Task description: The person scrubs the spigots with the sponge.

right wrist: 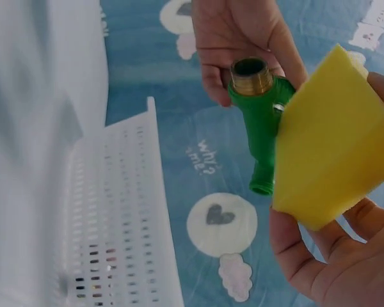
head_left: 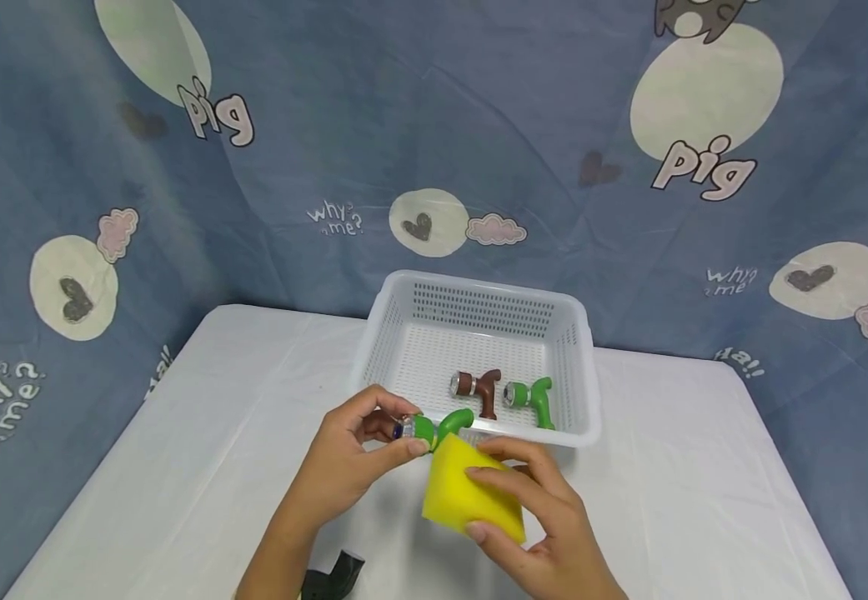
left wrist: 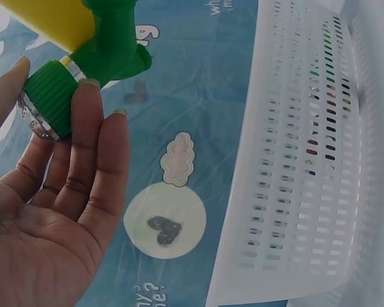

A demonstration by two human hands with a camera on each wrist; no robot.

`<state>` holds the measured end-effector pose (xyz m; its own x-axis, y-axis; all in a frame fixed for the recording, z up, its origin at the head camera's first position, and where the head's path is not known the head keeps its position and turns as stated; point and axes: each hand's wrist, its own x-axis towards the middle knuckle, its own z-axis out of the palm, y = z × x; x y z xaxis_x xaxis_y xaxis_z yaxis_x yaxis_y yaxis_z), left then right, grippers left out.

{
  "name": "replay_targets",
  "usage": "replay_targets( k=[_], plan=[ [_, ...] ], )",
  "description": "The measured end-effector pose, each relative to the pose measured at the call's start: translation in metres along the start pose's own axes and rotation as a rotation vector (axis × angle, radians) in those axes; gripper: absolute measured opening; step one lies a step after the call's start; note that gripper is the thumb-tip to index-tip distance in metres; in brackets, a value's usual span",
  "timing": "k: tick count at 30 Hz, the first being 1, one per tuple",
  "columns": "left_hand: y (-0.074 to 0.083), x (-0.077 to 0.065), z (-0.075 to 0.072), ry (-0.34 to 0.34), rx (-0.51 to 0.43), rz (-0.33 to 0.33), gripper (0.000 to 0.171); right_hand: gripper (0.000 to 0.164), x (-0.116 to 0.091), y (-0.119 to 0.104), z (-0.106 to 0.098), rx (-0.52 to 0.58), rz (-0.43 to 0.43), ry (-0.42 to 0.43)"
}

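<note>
My left hand (head_left: 343, 458) pinches a green tap (head_left: 454, 422) by its ribbed collar (left wrist: 51, 96), between thumb and fingers. The tap's curved spout points right, and a brass threaded end (right wrist: 251, 82) shows in the right wrist view. A yellow sponge block (head_left: 471, 492) is gripped in my right hand (head_left: 549, 508), thumb on the near side and fingers over the far side. One face of the sponge lies right against the tap's body. Both hands are over the table, in front of the white basket (head_left: 589, 358).
Inside the basket lie a brown tap (head_left: 487, 392) and another green tap (head_left: 540, 402). A black curved piece (head_left: 339, 575) sits at the near table edge beside the left forearm. Behind the white-covered table (head_left: 704, 467) hangs a blue printed cloth (head_left: 434, 108).
</note>
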<state>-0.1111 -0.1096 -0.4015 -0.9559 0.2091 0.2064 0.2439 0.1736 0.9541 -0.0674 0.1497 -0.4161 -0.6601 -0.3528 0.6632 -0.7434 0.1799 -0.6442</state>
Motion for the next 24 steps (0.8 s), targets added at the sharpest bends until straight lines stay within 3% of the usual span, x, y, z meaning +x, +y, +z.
replay_targets(
  k=[7, 11, 13, 20, 24],
  plan=[
    [0.000, 0.001, 0.000, 0.022, 0.024, 0.036, 0.030, 0.047, -0.002, -0.004, 0.000, 0.026, 0.058, -0.112],
    [0.000, 0.001, -0.001, 0.034, 0.024, 0.031, 0.030, 0.048, -0.002, -0.003, -0.004, 0.071, 0.046, -0.125],
    [0.000, 0.001, -0.001, 0.034, 0.021, 0.023, 0.031, 0.050, -0.001, -0.003, -0.007, 0.076, 0.047, -0.102],
    [0.002, 0.000, -0.003, 0.015, -0.042, -0.028, 0.032, 0.048, 0.002, -0.007, -0.019, -0.048, 0.214, 0.079],
    [0.002, -0.001, -0.002, -0.007, -0.097, -0.038, 0.033, 0.043, 0.003, -0.004, -0.020, -0.097, 0.254, 0.145]
  ],
)
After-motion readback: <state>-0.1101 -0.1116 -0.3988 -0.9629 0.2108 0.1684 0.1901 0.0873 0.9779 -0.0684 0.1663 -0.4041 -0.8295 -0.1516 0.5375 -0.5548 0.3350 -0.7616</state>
